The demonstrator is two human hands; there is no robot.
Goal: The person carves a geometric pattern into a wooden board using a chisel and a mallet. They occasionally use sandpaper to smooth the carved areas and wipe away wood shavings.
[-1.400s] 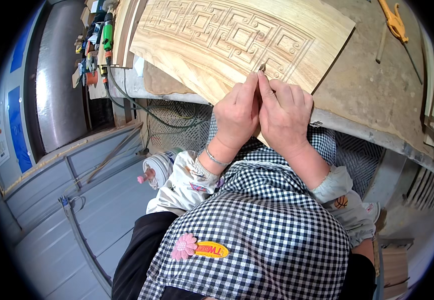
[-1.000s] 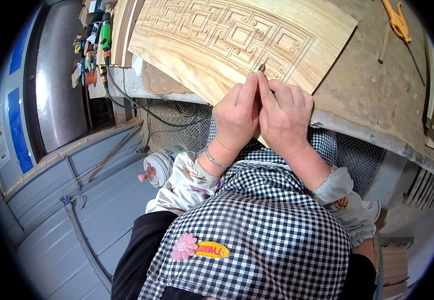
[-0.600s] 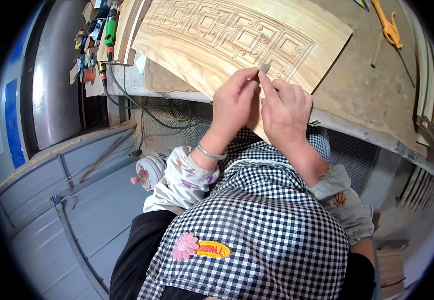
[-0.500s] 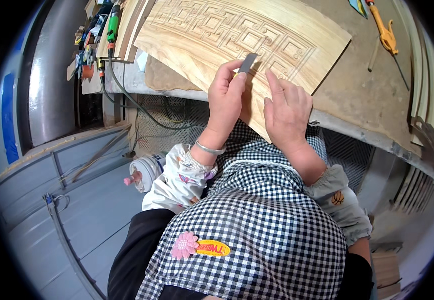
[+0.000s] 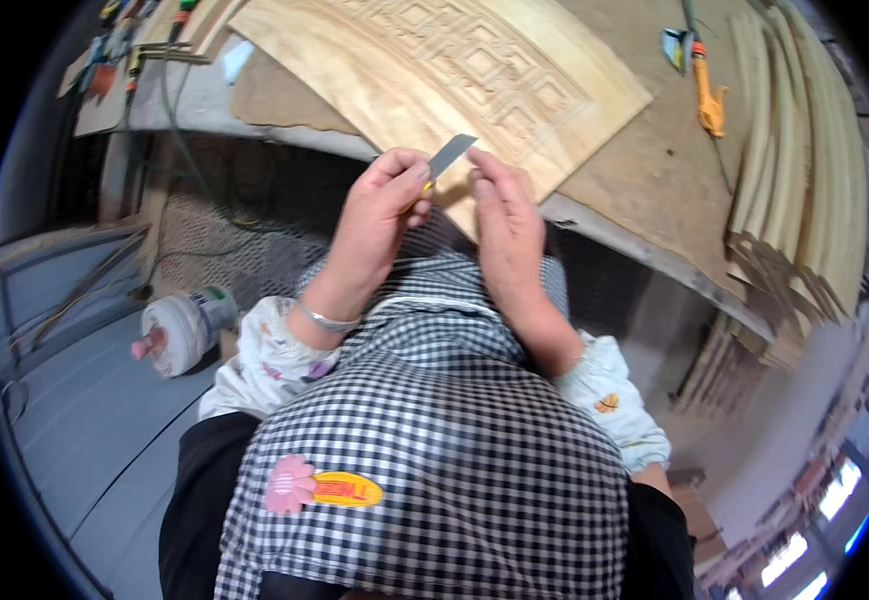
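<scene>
My left hand (image 5: 374, 225) is closed around a flat grey blade (image 5: 450, 153) with a bit of yellow at its lower end, held tilted over the near edge of the carved wooden panel (image 5: 609, 100). The panel has a relief of squares and scrolls and lies askew on the worktable, its near corner hanging over the edge. My right hand (image 5: 509, 230) is just right of the blade at that corner, fingers extended and slightly bent, with nothing visible in them; whether a fingertip touches blade or wood I cannot tell.
The worktable (image 5: 644, 210) holds an orange-handled tool (image 5: 709, 108), long wooden strips (image 5: 784, 150) at right, and boards with corded green tools (image 5: 182, 20) at upper left. A white bucket (image 5: 179, 330) stands below left; cables hang beside it. My checked apron (image 5: 424, 450) covers my lap.
My two hands were together at the carving; my left hand has drawn back with the blade, now fully visible, and my right fingers have loosened. The view has swung toward the right.
</scene>
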